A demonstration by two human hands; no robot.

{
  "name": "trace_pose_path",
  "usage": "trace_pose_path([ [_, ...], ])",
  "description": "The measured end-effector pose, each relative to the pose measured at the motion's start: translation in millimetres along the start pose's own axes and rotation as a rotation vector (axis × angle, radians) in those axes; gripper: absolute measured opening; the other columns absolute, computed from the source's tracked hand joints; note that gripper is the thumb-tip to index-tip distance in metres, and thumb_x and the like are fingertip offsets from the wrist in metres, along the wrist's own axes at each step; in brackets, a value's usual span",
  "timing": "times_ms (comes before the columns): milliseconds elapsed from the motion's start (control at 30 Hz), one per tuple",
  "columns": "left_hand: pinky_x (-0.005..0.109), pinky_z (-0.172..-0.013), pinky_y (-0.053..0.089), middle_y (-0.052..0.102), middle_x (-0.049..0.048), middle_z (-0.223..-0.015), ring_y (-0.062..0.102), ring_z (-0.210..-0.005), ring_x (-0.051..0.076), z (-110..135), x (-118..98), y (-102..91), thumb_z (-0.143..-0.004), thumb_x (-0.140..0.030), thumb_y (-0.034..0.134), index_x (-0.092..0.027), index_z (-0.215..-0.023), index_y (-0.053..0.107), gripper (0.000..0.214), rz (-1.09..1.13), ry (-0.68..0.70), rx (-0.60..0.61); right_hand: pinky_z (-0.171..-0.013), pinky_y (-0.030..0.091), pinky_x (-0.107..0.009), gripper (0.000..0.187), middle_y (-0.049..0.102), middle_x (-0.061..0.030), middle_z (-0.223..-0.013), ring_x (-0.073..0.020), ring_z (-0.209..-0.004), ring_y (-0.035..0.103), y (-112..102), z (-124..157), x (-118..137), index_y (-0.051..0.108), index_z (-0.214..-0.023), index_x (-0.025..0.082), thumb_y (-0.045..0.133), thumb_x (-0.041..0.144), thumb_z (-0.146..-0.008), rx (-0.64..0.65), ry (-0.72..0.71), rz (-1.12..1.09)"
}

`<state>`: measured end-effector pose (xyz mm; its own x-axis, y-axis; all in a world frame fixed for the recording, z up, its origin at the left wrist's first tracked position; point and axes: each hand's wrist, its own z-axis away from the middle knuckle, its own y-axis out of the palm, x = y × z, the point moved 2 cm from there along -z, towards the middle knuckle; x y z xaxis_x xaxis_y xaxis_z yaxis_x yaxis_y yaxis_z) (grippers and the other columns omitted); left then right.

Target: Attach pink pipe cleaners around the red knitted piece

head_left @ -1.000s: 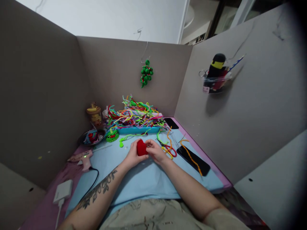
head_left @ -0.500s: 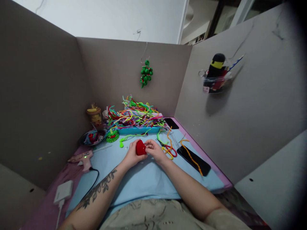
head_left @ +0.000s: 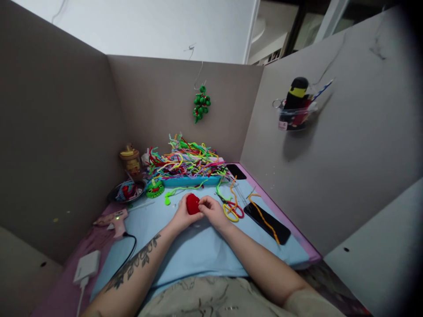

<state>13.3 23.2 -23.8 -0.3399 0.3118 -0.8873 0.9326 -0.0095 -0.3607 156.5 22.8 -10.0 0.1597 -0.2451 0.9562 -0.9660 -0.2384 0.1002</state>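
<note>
Above the middle of the blue-covered table, my left hand [head_left: 183,215] is closed round a small, rounded red crocheted piece [head_left: 192,204]. Close against its right side is my right hand [head_left: 211,211], thumb and fingertips pinched together. Whatever that pinch holds, if anything, is too small to make out. Scissors [head_left: 233,211] with red and yellow handles lie just right of my right hand. Beyond my hands rests a strand of bright green yarn [head_left: 183,188], and a round green crocheted piece with a face [head_left: 155,189] sits to the left.
A blue tray [head_left: 190,181] heaped with colourful yarn ends stands at the back. On the left are a pink glue gun [head_left: 117,220], a dark bowl [head_left: 114,193] and a white power block [head_left: 87,267]. A black phone [head_left: 269,224] with orange yarn across it lies right.
My right fingertips have come closer together and slightly down beside the red crocheted piece. My left hand keeps its hold, and the piece has turned slightly.
</note>
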Motion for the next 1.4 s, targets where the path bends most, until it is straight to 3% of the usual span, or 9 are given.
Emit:
trace_pose_path([
  [100, 0.041, -0.094, 0.039, 0.037, 0.0156, -0.134, 0.041, -0.120, 0.029, 1, -12, -6.7, -0.055, -0.036, 0.077, -0.018, -0.133, 0.030, 0.093, 0.004, 0.029, 0.044, -0.061, 0.040, -0.025, 0.006, 0.054, 0.0024, -0.068, -0.0130, -0.064, 0.050, -8, -1, 6, 0.054, -0.075, 0.020, 0.057, 0.025, -0.073, 0.012, -0.029, 0.060],
  [167, 0.039, -0.094, 0.039, 0.037, 0.0136, -0.137, 0.039, -0.123, 0.028, 0, -20, -13.8, -0.061, -0.036, 0.073, -0.020, -0.131, 0.035, 0.081, -0.003, 0.054, 0.053, -0.062, 0.039, -0.024, 0.006, 0.054, 0.0023, -0.069, -0.0127, -0.065, 0.050, -12, -1, 9, 0.055, -0.076, 0.020, 0.055, 0.026, -0.075, 0.080, -0.034, 0.110],
  [300, 0.033, -0.081, 0.044, 0.064, 0.0079, -0.097, 0.057, -0.090, 0.021, -4, -26, -20.7, -0.074, -0.039, 0.060, -0.015, -0.098, 0.061, 0.034, 0.008, 0.022, 0.238, -0.068, 0.040, -0.026, 0.008, 0.057, 0.0006, -0.076, -0.0136, -0.071, 0.052, -18, -2, 11, 0.058, -0.079, 0.019, 0.054, 0.026, -0.079, 0.170, -0.056, 0.216],
  [400, 0.027, -0.064, 0.043, 0.062, 0.0031, -0.072, 0.055, -0.067, 0.015, -3, -24, -20.4, -0.072, -0.041, 0.060, -0.013, -0.081, 0.063, 0.030, -0.008, -0.051, 0.349, -0.076, 0.040, -0.028, 0.007, 0.059, -0.0009, -0.081, -0.0153, -0.080, 0.054, -19, -3, 13, 0.060, -0.076, 0.019, 0.055, 0.022, -0.078, 0.142, -0.148, 0.298],
  [533, 0.022, -0.052, 0.036, 0.056, -0.0009, -0.063, 0.048, -0.056, 0.012, -1, -20, -18.1, -0.068, -0.042, 0.063, -0.013, -0.077, 0.061, 0.030, -0.009, -0.104, 0.410, -0.078, 0.040, -0.028, 0.007, 0.058, -0.0015, -0.082, -0.0155, -0.082, 0.054, -19, -3, 16, 0.061, -0.073, 0.019, 0.056, 0.020, -0.077, 0.118, -0.223, 0.363],
  [833, 0.022, -0.057, 0.038, 0.057, -0.0002, -0.070, 0.049, -0.062, 0.012, -2, -23, -17.2, -0.069, -0.039, 0.063, -0.014, -0.080, 0.058, 0.027, 0.063, -0.070, 0.304, -0.064, 0.040, -0.025, 0.010, 0.060, 0.0005, -0.070, -0.0128, -0.066, 0.053, -18, -4, 7, 0.061, -0.074, 0.017, 0.058, 0.026, -0.076, 0.129, -0.059, 0.315],
  [1033, 0.020, -0.051, 0.034, 0.050, -0.0022, -0.061, 0.045, -0.056, 0.010, -3, -27, -15.3, -0.073, -0.048, 0.059, -0.015, -0.069, 0.051, 0.034, 0.158, -0.120, 0.193, -0.064, 0.039, -0.025, 0.010, 0.061, 0.0007, -0.070, -0.0130, -0.067, 0.053, -13, 0, 14, 0.063, -0.071, 0.018, 0.058, 0.025, -0.075, 0.095, -0.119, 0.394],
  [1200, 0.020, -0.051, 0.033, 0.050, -0.0029, -0.059, 0.044, -0.054, 0.009, -3, -21, -14.2, -0.070, -0.043, 0.062, -0.015, -0.069, 0.051, 0.031, 0.215, -0.170, 0.216, -0.065, 0.039, -0.025, 0.009, 0.060, 0.0003, -0.070, -0.0137, -0.068, 0.053, -10, 2, 16, 0.063, -0.071, 0.019, 0.058, 0.024, -0.076, 0.089, -0.158, 0.461],
  [1400, 0.021, -0.050, 0.031, 0.047, -0.0051, -0.055, 0.042, -0.050, 0.008, -4, -20, -14.8, -0.064, -0.037, 0.064, -0.016, -0.066, 0.048, 0.027, 0.211, -0.220, 0.217, -0.071, 0.040, -0.027, 0.007, 0.059, -0.0011, -0.078, -0.0153, -0.077, 0.053, -11, 0, 13, 0.062, -0.070, 0.020, 0.057, 0.018, -0.074, 0.063, -0.223, 0.394],
])
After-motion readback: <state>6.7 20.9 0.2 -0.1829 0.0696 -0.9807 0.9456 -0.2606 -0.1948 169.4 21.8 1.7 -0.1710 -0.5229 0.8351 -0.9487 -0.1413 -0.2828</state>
